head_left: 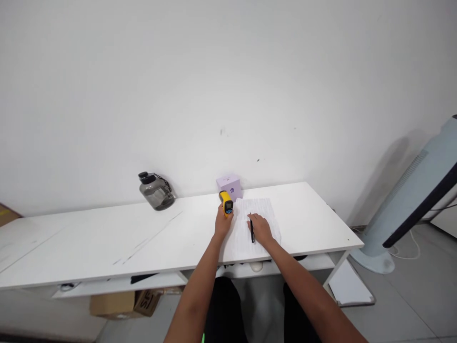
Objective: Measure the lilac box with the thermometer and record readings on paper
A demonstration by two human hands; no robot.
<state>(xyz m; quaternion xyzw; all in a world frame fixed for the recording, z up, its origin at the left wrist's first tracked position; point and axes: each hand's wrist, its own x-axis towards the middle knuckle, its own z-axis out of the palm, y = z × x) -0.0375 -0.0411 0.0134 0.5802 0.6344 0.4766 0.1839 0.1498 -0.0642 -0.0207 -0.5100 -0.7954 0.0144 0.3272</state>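
My left hand [223, 223] is wrapped round the handle of a yellow and black infrared thermometer [225, 199], holding it up with its small screen and blue buttons facing me. A lilac box [233, 187] stands just behind it, partly hidden. Low over the printed paper sheets [263, 206], my right hand [261, 228] has a black pen [252, 232] between thumb and fingers. The pen's upper end points back toward me, and its far end is near the paper by my fingertips. Both forearms reach in over the table's front edge.
A grey see-through water jug [157, 193] with a black lid stands on the white table [150, 243], against the wall. At right, a tower fan [400, 209] stands on the floor. Under the table are a shelf [117, 287] and a cardboard box [114, 305].
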